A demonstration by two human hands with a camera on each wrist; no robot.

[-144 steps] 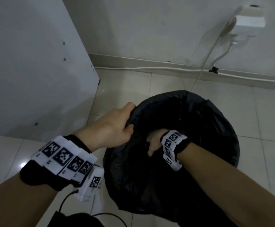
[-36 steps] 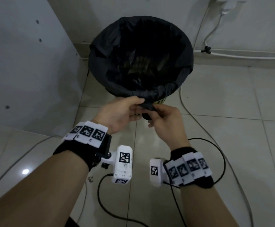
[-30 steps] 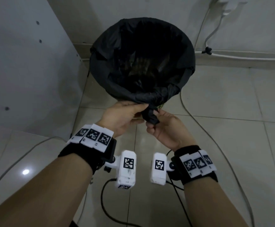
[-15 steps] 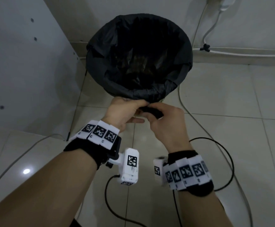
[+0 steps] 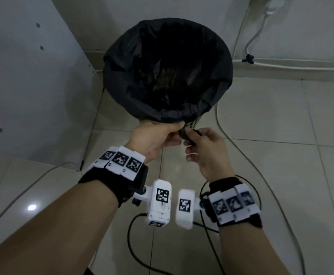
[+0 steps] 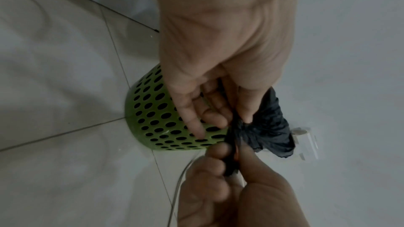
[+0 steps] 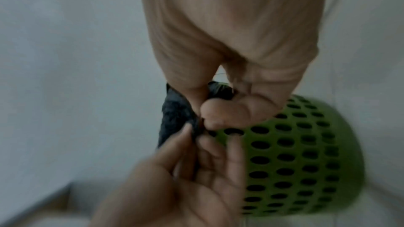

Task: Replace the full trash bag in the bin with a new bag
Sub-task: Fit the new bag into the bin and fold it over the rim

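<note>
Gathering slack, the left hand [image 5: 158,136] and right hand [image 5: 205,150] both pinch a twisted tail of the black bag [image 5: 168,62], which lines the green bin [image 6: 157,118] with its edge folded over the rim. The film looks thin, soft and slippery (likely easy to tear), so it is best held by this bunched tail near the rim.
</note>
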